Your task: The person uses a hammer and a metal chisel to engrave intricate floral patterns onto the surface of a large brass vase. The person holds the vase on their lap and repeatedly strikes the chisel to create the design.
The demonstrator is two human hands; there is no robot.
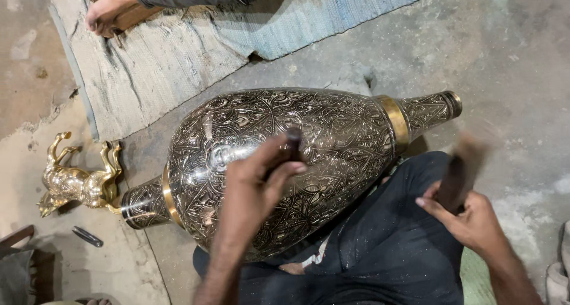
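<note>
1. The engraved metal vase (332, 138) is lying on its side across the person's lap and the concrete floor (504, 55), neck pointing to the right of the head view, foot to the left. Its body is dark and densely chased, with brass bands at neck and foot.
2. The left hand (252, 186) is closing around a dark chisel-like punch (292, 143), fingers and thumb pinching the shaft; the tip is appearing to rest on the upper belly of the vase, though exact contact is hidden by the fingers.
3. The right hand (469, 219) is gripping a wooden-handled striking tool (463, 168), fully wrapped round the handle. The tool is blurring, so its head cannot be made out.
4. Judgement on workmanship: the punch is needing a steady, consistent angle against the curved surface, and blows are needing to land squarely on its top; a glancing strike could let the tip skid across the finished pattern. The vase is resting only on the legs, so it could roll.
5. A brass horse figurine (77, 183) is lying just beside the foot of the vase, with a small dark tool (88, 236) near it.
6. Another person's hand (107, 11) is pressing on a woven mat (178, 55) at the top left, well apart.
</note>
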